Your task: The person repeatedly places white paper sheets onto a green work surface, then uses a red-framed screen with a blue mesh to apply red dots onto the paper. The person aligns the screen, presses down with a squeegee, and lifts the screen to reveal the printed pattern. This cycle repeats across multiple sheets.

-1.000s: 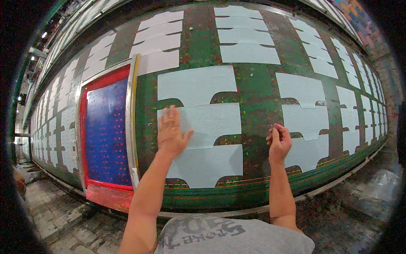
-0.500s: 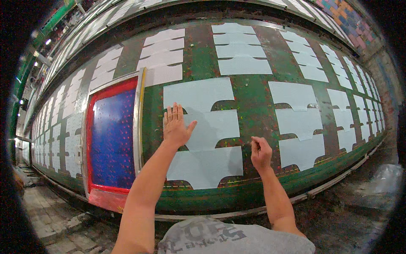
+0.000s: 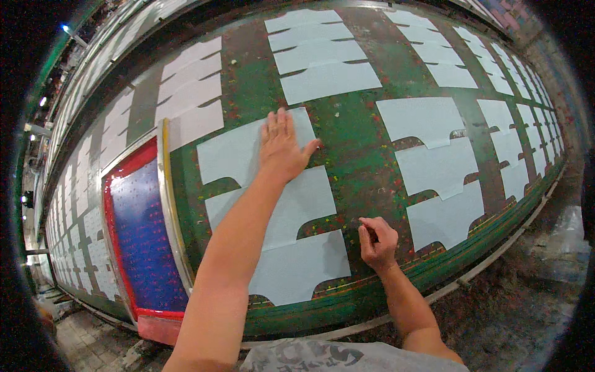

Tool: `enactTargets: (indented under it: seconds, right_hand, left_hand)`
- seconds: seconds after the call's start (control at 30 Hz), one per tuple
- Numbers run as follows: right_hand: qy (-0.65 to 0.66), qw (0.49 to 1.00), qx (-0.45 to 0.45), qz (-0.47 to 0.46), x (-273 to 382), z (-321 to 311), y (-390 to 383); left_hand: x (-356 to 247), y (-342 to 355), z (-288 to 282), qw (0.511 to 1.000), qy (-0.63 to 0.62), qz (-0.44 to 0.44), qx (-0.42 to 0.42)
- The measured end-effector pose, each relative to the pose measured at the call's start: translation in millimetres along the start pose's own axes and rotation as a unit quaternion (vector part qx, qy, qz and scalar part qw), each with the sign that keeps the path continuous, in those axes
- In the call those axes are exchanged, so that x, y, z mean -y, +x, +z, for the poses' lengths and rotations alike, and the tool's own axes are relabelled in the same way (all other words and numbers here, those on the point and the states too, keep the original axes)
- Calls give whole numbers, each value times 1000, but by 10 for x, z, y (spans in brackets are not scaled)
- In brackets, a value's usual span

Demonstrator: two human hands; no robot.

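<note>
My left hand (image 3: 285, 147) lies flat, fingers stretched out, on the top pale blue cut panel (image 3: 226, 155) of the nearest stack of three. Below it in that stack are a middle panel (image 3: 310, 192) and a bottom panel (image 3: 310, 263) with curved cutouts. My right hand (image 3: 378, 242) is closed in a pinch over the green tabletop (image 3: 356, 180), just right of those panels; whatever it may hold is too small to make out. A screen printing frame (image 3: 142, 232) with blue mesh, red edging and metal sides lies left of my left forearm.
The long, paint-flecked table carries rows of pale blue panels (image 3: 434, 173) to the right and behind, and pinkish white panels (image 3: 189, 90) at back left. Another laden table runs beyond the far edge. A worn concrete floor (image 3: 496, 291) borders the near edge at right.
My left hand has slid up from the middle panel onto the top one. My right hand sits lower and further left in view, still closed. The view has tilted and shifted.
</note>
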State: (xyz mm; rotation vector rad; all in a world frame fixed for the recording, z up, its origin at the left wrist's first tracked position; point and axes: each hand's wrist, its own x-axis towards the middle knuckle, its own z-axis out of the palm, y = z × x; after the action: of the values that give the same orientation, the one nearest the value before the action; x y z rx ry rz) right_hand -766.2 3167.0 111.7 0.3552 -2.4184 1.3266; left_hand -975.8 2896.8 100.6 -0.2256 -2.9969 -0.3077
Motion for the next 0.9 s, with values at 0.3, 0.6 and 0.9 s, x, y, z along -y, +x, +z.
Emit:
enactTargets:
  seconds: [0.3, 0.6, 0.9]
  right_hand:
    - [-7, 1000, 1, -14, -2, -10, 48]
    - [2, 1000, 3, 12, -8, -22, -17]
    - [245, 920, -135, 275, 119, -45, 342]
  left_hand:
    - [-136, 94, -40, 992, -28, 115, 30]
    - [1579, -829, -503, 990, 70, -97, 69]
    - [886, -1539, -825, 991, -109, -73, 41]
